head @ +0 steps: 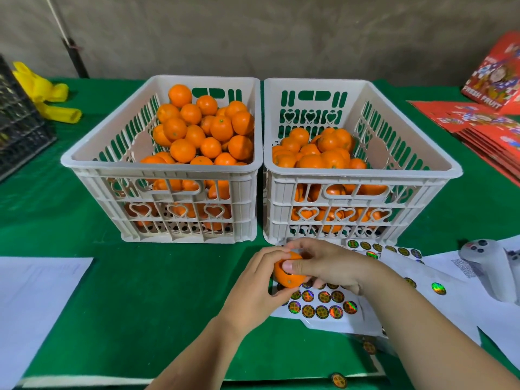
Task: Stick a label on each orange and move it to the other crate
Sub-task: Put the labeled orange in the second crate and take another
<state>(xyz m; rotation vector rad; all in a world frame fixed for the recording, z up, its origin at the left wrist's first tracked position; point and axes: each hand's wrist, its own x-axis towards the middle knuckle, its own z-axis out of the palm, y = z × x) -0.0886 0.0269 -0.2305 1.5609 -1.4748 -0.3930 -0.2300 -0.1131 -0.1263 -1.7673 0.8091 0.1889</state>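
While a flat white sheet of paper (33, 299) lies at the lower left of the frame on the green cloth-covered surface (157, 291), two white slotted plastic crates stand side by side at centre. In the left crate (160, 164) round oranges are heaped high; the right crate (363, 170) holds a lower pile. Just below the right crate, the left hand (253, 288) cups a small round orange (288, 273) from the left, its fingers curled round the fruit. From the right, the right hand (329, 266) pinches the same orange, thumb pressed on its front. Under both hands lies a white sheet of round holographic stickers (323, 305). At the right edge rests a pale grey handheld controller (489, 263).
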